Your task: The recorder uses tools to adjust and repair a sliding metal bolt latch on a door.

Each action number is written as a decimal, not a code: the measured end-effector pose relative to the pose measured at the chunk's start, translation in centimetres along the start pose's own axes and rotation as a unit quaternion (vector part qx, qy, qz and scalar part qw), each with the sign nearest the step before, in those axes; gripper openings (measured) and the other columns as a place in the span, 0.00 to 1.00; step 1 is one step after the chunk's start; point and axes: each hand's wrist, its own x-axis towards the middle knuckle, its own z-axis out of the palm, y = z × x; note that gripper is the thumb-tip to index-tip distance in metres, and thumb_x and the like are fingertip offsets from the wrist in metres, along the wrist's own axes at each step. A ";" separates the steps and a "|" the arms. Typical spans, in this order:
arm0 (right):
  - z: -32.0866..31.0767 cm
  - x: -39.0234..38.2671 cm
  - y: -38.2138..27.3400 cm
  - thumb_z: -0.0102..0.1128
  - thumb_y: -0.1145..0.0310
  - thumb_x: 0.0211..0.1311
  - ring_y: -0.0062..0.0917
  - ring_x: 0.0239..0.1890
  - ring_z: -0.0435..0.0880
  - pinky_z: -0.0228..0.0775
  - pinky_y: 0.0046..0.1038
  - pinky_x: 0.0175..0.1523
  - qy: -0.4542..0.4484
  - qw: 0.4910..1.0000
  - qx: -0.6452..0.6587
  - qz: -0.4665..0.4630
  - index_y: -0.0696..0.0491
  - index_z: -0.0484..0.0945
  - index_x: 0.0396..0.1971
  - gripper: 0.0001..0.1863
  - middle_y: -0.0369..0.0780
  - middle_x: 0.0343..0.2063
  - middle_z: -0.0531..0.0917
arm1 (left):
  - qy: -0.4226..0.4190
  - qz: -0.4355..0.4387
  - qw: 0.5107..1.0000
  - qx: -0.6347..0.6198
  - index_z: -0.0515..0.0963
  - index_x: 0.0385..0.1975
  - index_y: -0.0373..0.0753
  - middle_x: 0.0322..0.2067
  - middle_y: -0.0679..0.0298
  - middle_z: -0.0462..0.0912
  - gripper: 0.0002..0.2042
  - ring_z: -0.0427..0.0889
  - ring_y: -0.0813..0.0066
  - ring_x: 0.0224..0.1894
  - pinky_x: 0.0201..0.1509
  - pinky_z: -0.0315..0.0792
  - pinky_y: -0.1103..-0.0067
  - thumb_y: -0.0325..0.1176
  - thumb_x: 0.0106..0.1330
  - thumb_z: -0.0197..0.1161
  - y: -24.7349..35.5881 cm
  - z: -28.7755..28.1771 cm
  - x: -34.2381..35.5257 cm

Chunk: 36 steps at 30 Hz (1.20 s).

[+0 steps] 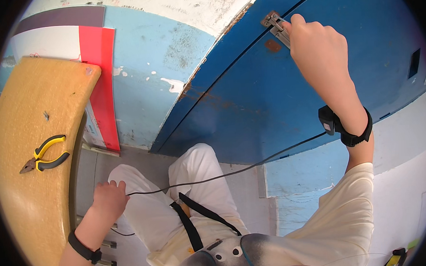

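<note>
High at the right, my right hand [321, 48] is closed around a metal latch [279, 31] fixed across the seam of the blue door [230, 103]. The curled fingers and the thumb cover the latch's lower end. Low at the left, my left hand [109, 198] is closed beside my knee, with a thin black cable [210, 181] running out from its fingertips. That cable leads up to a black box on the strap [350, 134] at my right wrist. A plain black band [84, 246] circles my left wrist.
A wooden tabletop [38, 204] at the left bears yellow-and-black pliers [45, 154] and a small metal piece [46, 115]. A red-and-white board [100, 90] leans on the peeling blue wall [147, 78]. A yellow-and-black object [396, 258] shows at the lower right.
</note>
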 end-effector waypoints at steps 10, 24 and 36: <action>-0.1 0.1 0.3 0.50 0.60 0.67 0.32 0.13 0.77 0.65 0.27 0.17 -0.018 0.999 0.034 0.029 0.54 0.73 0.25 0.15 0.41 0.11 0.75 | 0.003 0.003 1.000 -0.010 0.73 0.38 0.40 0.33 0.60 0.80 0.16 0.81 0.63 0.39 0.44 0.71 0.68 0.46 0.60 0.61 -0.3 -0.1 0.2; -1.6 -1.0 1.1 0.51 0.73 0.65 0.35 0.25 0.81 0.71 0.27 0.28 -0.068 0.911 0.394 0.099 0.59 0.66 0.42 0.09 0.46 0.22 0.79 | -0.025 -0.013 0.999 -0.022 0.73 0.40 0.40 0.37 0.58 0.81 0.17 0.81 0.61 0.42 0.46 0.71 0.66 0.47 0.62 0.58 -1.0 -0.9 0.7; 0.1 -1.2 0.9 0.58 0.73 0.61 0.27 0.24 0.80 0.71 0.23 0.29 0.176 0.921 0.344 0.052 0.54 0.78 0.35 0.04 0.39 0.26 0.81 | -0.033 -0.011 0.999 -0.023 0.73 0.42 0.39 0.37 0.58 0.81 0.18 0.81 0.61 0.42 0.46 0.72 0.67 0.47 0.63 0.57 -0.7 -1.2 0.7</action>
